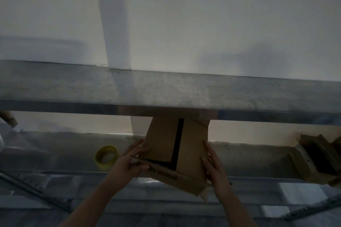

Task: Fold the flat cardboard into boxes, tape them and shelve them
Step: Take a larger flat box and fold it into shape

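The cardboard box (162, 140) sits in the lower centre of the frame, held up between both hands. Its long axis runs from the near bottom edge up and slightly right, and its far end is hidden behind the front lip of the metal shelf (166, 90). A strip of black tape (178, 140) follows that axis along the facing panel, then turns left along the lower edge. The lowest corner looks loose and ragged.

The left hand (132, 160) grips the box's lower left edge, with the thumb curled over the flap and the fingers up the side. The right hand (213, 166) lies against the right side with its fingers fairly straight, pressing inward.

Left of the left hand, a yellow tape roll (106, 155) stands on the surface (55, 151) below the shelf. At the right edge of the frame more cardboard (313, 158) is piled on that surface. A pale wall (221, 24) fills the upper frame.
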